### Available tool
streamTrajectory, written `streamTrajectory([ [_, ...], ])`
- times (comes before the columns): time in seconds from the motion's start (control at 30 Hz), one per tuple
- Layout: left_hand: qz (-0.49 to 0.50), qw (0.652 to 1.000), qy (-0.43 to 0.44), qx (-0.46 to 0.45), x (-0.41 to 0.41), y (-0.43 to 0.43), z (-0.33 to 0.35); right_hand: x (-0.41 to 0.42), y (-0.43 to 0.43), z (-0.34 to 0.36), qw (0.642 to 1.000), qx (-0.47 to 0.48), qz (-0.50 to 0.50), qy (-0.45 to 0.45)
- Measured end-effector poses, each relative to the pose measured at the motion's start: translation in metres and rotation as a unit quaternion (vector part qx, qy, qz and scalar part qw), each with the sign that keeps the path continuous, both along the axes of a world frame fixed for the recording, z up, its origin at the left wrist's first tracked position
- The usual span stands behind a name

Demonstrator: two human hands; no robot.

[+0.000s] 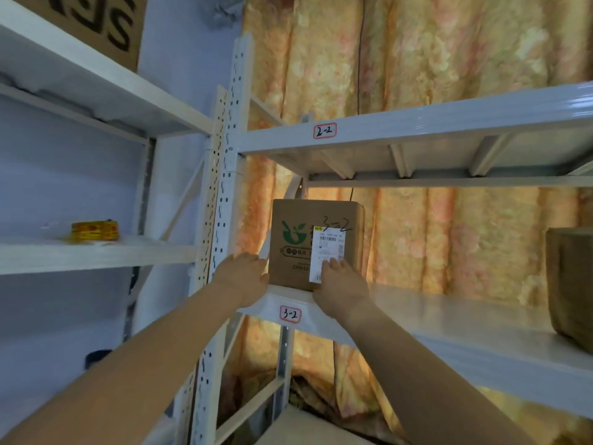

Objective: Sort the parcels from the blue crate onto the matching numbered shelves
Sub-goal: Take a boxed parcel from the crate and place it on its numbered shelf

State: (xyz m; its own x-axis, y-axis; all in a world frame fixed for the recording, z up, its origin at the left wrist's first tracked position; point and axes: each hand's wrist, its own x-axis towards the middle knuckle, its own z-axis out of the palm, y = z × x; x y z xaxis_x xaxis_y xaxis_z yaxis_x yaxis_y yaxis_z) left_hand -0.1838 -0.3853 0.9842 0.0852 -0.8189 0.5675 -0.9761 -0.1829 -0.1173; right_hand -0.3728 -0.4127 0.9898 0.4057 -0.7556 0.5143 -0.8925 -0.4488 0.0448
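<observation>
On shelf 3-2 (417, 311) we press the cardboard parcel (316, 244) with left hand (244, 273) and right hand (341, 284) flat and open, gripping nothing, and should push evenly to seat it square.

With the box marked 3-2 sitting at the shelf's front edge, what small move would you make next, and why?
Probably push the box a little further back. It stands on the shelf tagged 3-2, matching its handwritten number, but sits right at the front lip. The left hand rests on its side and the right hand on its front, well placed to slide it.
</observation>
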Motion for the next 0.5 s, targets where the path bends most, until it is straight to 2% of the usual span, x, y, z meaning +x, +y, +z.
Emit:
streamTrajectory([
  [0.13,0.053,0.997,0.055,0.017,0.002,0.044,-0.032,-0.003,0.015,-0.014,0.998,0.013,0.057,0.021],
  [0.23,0.143,0.983,0.107,0.042,0.009,0.092,-0.068,0.005,0.037,-0.040,0.989,0.052,0.136,0.027],
  [0.4,0.278,0.944,0.149,0.102,0.009,0.203,-0.143,0.023,0.091,-0.114,0.955,0.098,0.266,0.085],
  [0.5,0.331,0.925,0.132,0.134,0.008,0.274,-0.171,0.042,0.126,-0.150,0.926,0.134,0.326,0.135],
])
